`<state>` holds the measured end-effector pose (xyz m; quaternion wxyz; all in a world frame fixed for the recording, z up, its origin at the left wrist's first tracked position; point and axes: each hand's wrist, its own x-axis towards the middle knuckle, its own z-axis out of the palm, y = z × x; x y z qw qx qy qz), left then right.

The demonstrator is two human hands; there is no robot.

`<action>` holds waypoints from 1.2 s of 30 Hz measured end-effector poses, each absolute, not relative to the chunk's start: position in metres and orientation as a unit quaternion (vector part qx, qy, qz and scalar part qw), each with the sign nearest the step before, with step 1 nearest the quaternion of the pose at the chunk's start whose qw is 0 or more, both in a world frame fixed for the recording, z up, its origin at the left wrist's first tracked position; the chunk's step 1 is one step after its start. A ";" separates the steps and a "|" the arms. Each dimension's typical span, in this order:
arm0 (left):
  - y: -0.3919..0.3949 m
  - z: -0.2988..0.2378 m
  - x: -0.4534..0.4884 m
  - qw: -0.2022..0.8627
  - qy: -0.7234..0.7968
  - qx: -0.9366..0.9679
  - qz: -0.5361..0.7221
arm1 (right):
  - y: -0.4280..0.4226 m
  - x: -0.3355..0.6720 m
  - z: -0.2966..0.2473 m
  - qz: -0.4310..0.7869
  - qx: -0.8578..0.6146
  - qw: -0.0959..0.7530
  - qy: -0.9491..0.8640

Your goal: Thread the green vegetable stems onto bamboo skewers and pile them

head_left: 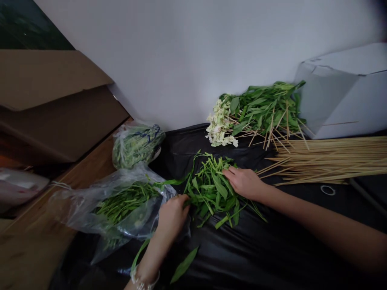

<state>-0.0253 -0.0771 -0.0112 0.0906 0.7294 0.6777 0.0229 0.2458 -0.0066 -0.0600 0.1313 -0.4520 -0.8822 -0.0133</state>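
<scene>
A loose pile of green leafy stems (211, 189) lies on black plastic sheeting (256, 249). My left hand (172, 215) is closed around the stems at the pile's left edge, right at the mouth of a clear plastic bag (121, 205) that holds more of the greens. On the pile's right side rests my right hand (243, 181), fingers curled on the leaves; whether it grips any I cannot tell.
A second bag of greens (136, 145) lies behind the first. Skewered greens with pale flowers (256, 112) sit against the wall, beside a bundle of bamboo skewers (329, 159) and a white box (341, 92). A cardboard box (54, 104) stands at the left.
</scene>
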 end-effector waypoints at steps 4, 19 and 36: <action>-0.065 0.015 -0.034 0.193 0.650 0.729 0.097 | -0.003 0.247 -0.059 0.000 -0.460 0.146 -0.876; -0.024 0.078 -0.001 0.597 0.415 0.440 0.527 | 0.005 0.255 -0.043 0.022 -0.477 0.208 -0.854; 0.010 0.076 0.067 0.631 0.348 0.448 0.528 | -0.011 0.250 -0.004 0.330 -0.351 0.304 -0.822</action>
